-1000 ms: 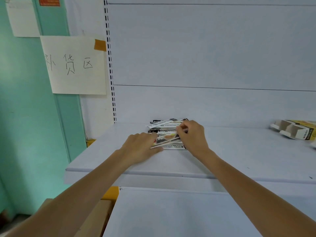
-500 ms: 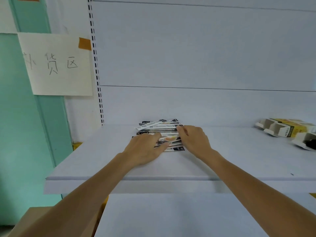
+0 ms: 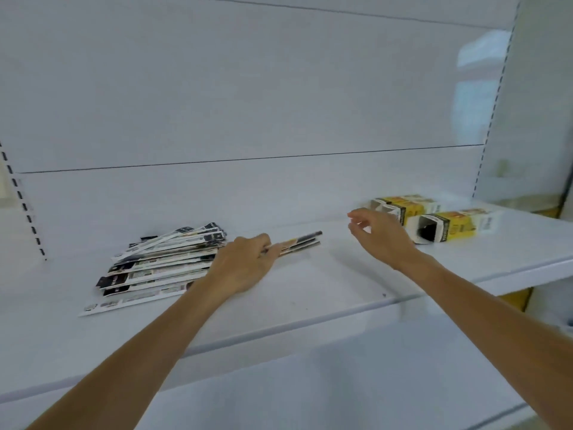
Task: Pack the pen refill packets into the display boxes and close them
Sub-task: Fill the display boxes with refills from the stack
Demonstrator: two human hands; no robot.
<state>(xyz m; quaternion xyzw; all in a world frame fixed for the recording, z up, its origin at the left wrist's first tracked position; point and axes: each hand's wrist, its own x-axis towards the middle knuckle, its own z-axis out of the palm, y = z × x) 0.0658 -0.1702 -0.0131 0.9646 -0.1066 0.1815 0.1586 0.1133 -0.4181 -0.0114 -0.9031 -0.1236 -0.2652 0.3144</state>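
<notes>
A loose pile of black-and-white pen refill packets (image 3: 161, 262) lies on the white shelf (image 3: 310, 287) at the left. My left hand (image 3: 245, 262) is closed on a small bunch of refill packets (image 3: 302, 242) that sticks out to the right of the pile. My right hand (image 3: 379, 235) hovers empty with fingers spread, just left of two yellow-and-white display boxes. The nearer display box (image 3: 449, 226) lies on its side with its open end toward me. The farther display box (image 3: 403, 206) lies behind it, also open.
The shelf's back panel (image 3: 248, 103) rises behind everything. A slotted upright (image 3: 490, 119) stands at the right and another slotted upright (image 3: 21, 200) at the left. A lower shelf (image 3: 310, 392) juts out beneath my arms.
The view has swung right. My left hand has pulled a bunch of packets out of the pile to the right. My right hand has let go of the pile and moved toward the boxes.
</notes>
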